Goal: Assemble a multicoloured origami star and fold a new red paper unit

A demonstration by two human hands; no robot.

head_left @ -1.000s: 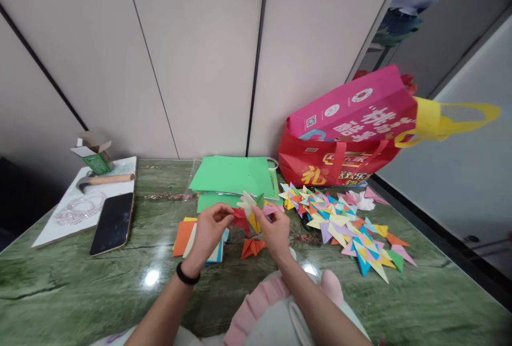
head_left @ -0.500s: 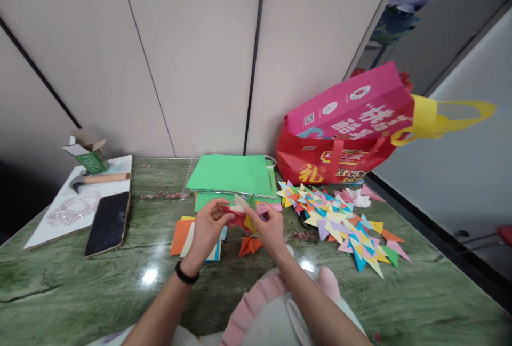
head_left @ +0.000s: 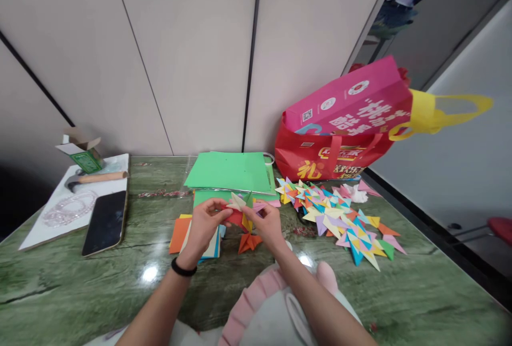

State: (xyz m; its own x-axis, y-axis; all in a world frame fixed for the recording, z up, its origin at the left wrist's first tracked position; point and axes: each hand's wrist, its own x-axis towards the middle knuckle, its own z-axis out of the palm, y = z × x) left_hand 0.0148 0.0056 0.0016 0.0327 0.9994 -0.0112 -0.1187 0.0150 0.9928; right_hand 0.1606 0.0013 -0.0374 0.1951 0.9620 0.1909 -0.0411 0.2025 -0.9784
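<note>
Between my hands is a multicoloured folded-paper piece (head_left: 240, 219) with red, cream, green, yellow and pink points. My left hand (head_left: 210, 220) pinches its red left side, and my right hand (head_left: 266, 222) grips its right side. The fingers partly cover the folds. Just below it on the table lies an orange folded-paper piece (head_left: 249, 242). Partly behind my left wrist sits a stack of coloured paper squares (head_left: 181, 234). A large pile of folded-paper stars and points (head_left: 340, 218) spreads to the right of my right hand.
Green sheets (head_left: 230, 171) in a clear sleeve lie at the back. A red gift bag (head_left: 336, 154) stands behind the pile. On the left, a white board (head_left: 38, 231) carries a hammer (head_left: 102, 177), beads (head_left: 70, 210), a small green box (head_left: 88, 160) and a phone (head_left: 104, 223). A plush toy (head_left: 272, 314) is in front.
My hands stay closed on the folded-paper piece, with only slight finger shifts. The whole view has moved a little; the objects on the table lie as before.
</note>
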